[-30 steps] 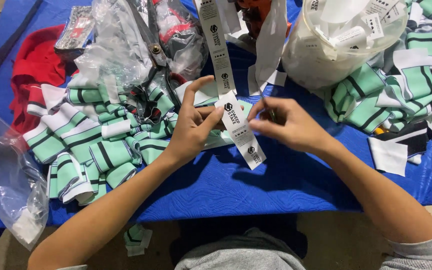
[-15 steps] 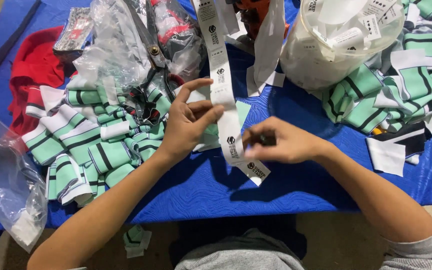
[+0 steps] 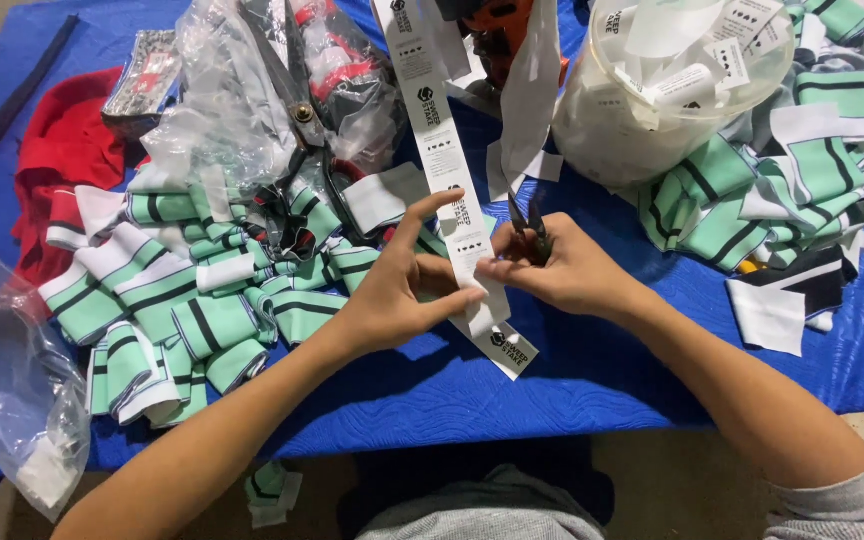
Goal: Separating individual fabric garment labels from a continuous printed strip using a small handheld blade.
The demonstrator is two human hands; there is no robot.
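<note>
My left hand point(image 3: 392, 295) holds a long white label strip point(image 3: 444, 160) between the thumb and the fingers, and the index finger points up beside the strip. The strip comes down from the top of the view, passes between my two hands, and its free end lies on the blue desk point(image 3: 572, 380) just under my left thumb. It has black printed marks at regular steps.

My right hand point(image 3: 562, 270) is closed around small snips point(image 3: 530, 228); their dark blades stand up out of my fist and touch the right edge of the strip. I cannot tell if the blades are open or closed.

To the left of my left hand there is a pile of green and white striped bands point(image 3: 192, 300) with black lines. Big scissors point(image 3: 297, 110) lie on top of this pile, near crumpled clear plastic bags point(image 3: 222, 110). A red cloth point(image 3: 62, 160) is at the far left, and another clear plastic bag point(image 3: 12, 400) hangs over the left edge of the desk.

Behind my right hand stands a clear plastic tub point(image 3: 652, 110) with cut white labels point(image 3: 692, 40) inside. To the right of it is a second pile of striped bands point(image 3: 772, 190).
</note>
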